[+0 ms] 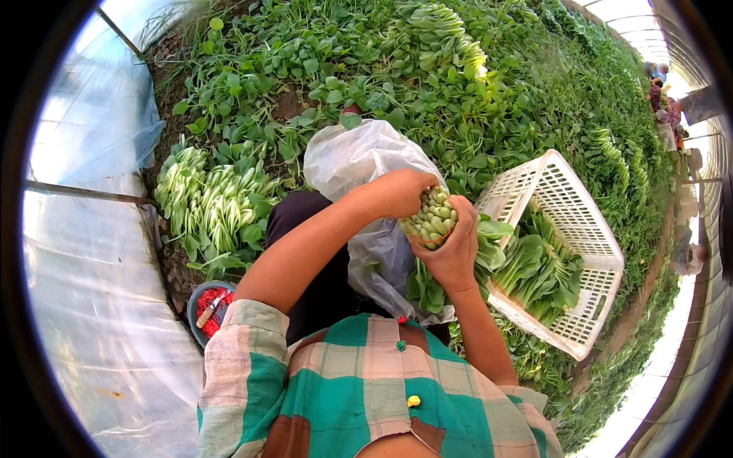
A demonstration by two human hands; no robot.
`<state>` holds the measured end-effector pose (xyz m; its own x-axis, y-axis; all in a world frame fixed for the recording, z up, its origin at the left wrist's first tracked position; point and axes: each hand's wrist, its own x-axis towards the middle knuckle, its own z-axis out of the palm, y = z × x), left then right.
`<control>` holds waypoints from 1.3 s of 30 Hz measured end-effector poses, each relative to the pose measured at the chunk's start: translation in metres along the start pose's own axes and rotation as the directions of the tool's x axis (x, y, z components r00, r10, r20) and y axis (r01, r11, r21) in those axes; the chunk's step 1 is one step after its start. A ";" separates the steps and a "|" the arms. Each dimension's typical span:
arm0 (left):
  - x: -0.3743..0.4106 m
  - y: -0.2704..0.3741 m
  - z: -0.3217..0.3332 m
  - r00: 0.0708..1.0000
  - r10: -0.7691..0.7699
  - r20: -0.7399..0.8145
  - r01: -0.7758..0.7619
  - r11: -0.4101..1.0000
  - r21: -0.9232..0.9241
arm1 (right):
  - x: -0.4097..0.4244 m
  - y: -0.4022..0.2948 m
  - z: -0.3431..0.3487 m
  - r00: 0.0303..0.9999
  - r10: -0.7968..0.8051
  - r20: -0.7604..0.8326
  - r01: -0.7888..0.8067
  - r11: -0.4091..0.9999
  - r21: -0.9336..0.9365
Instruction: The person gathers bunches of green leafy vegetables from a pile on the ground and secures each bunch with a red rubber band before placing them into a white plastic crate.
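Note:
A bundle of leafy greens (433, 216), its pale cut stem ends facing up, is gripped by my right hand (452, 246) from the right and below. A red band circles the stems. My left hand (404, 192) is at the bundle's upper left edge, fingers curled against it; its fingertips are partly hidden. The leaves hang below my right hand. Beneath my forearms, a translucent plastic sheet (366, 154) lies over my legs. Right of my hands, a white plastic crate (595, 235) stands tilted, holding banded bundles of greens (541, 266).
At left, cut greens (212, 200) lie piled beside the plastic greenhouse wall (97, 275). A bowl (194, 300) near my left elbow holds red bands and a wooden-handled tool (207, 314). More cut greens (446, 34) lie ahead on the growing crop. People (664, 109) are far right.

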<state>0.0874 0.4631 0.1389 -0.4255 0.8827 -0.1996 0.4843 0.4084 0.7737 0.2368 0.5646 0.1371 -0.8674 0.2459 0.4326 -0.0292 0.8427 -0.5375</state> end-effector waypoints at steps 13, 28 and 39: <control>-0.047 -0.005 0.055 0.961 -0.198 -0.190 -0.128 0.287 -0.949 | -0.004 0.015 -0.008 0.972 0.214 0.100 -0.234 0.931 0.282; -0.064 0.047 0.067 0.940 -0.214 -0.267 -0.262 0.052 -0.964 | 0.005 0.004 -0.069 0.933 0.241 0.268 -0.360 0.643 0.676; -0.101 0.107 0.009 0.766 0.342 -0.545 -0.568 0.756 -0.326 | -0.037 -0.053 -0.082 0.827 0.279 0.488 -0.434 -0.234 0.870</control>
<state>0.1891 0.4199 0.2365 -0.5770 0.6888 0.4389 0.3590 -0.2688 0.8938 0.3118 0.5504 0.2089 -0.9679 0.2048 -0.1459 -0.0483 -0.7209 -0.6913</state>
